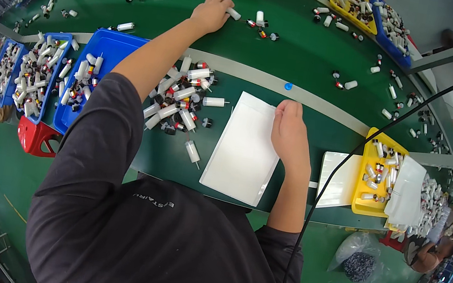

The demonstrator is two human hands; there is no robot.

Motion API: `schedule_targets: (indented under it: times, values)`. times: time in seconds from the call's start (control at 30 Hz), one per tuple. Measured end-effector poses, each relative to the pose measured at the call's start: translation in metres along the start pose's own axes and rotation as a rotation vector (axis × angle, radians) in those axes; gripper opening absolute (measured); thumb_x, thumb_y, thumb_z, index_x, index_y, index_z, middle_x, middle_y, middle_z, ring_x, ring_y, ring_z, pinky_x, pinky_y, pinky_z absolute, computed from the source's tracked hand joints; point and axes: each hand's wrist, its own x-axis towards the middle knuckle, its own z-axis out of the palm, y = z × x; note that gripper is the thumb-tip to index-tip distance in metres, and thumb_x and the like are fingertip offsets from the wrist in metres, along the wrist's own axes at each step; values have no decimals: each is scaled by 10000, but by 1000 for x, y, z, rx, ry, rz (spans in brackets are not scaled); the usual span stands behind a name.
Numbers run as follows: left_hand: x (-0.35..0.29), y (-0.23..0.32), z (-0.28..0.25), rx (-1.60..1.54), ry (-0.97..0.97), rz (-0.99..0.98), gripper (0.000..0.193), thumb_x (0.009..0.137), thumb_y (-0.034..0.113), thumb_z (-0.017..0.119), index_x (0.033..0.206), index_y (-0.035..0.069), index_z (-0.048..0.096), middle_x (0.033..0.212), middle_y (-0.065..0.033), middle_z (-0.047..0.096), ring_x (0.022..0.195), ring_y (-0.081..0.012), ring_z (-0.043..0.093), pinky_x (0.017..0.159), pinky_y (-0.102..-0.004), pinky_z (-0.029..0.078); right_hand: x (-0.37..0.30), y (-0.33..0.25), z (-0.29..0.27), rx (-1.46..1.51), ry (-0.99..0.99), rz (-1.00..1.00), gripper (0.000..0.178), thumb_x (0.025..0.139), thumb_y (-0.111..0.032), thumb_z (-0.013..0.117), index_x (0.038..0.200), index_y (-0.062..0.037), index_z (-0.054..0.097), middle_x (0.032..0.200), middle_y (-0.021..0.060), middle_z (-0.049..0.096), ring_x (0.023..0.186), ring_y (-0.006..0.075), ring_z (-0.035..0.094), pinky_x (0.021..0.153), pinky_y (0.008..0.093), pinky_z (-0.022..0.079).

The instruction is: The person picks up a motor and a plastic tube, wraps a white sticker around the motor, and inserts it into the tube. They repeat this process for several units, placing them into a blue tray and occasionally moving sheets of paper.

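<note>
My left hand (211, 13) reaches far out over the green belt. Its fingers are curled closed on a small white cylinder (233, 14), whose end sticks out on the right side. Close to me, my right hand (290, 131) is closed at the upper right edge of a stack of flat white sheets or bags (244, 150); what its fingers hold, if anything, is hidden. Left of the stack lies a pile of white cylinders with thin tips and black ends (183, 96). One loose cylinder (192, 151) lies nearer me.
Blue trays (113, 43) of similar parts stand left, above a red stool (37, 138). Right are a yellow tray (360, 186) and a hanging black cable (348, 161). More parts lie scattered along the belt (295, 46). A blue cap (288, 86) sits on the metal rail.
</note>
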Motion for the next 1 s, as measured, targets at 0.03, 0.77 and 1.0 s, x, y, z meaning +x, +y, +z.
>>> schedule_targets:
  times: [0.03, 0.77, 1.0]
  values:
    - [0, -5, -2, 7, -5, 5, 373, 936, 179, 639, 1304, 147, 590, 1281, -122, 602, 1179, -349, 579, 1008, -439, 504, 1, 3, 0, 36, 52, -25, 136, 986, -67, 531, 1109, -22, 494, 1126, 231, 569, 856, 438, 639, 748, 468, 531]
    - [-101, 130, -119, -2187, -14, -436, 292, 1080, 406, 464, 1057, 125, 539, 1015, -72, 623, 1149, -264, 605, 1002, -434, 479, 16, -42, 16, 552, 543, -288, 684, 847, -48, 758, 1435, -35, 411, 1124, 124, 637, 996, 191, 642, 919, 356, 489]
    - [-134, 161, -109, -2403, -415, -515, 396, 1080, 470, 411, 1099, 114, 583, 1319, -138, 578, 1352, -313, 479, 1118, -461, 403, 18, -40, 31, 708, 395, -236, 719, 837, -20, 761, 1435, -18, 363, 1046, 129, 678, 1001, 197, 661, 913, 367, 519]
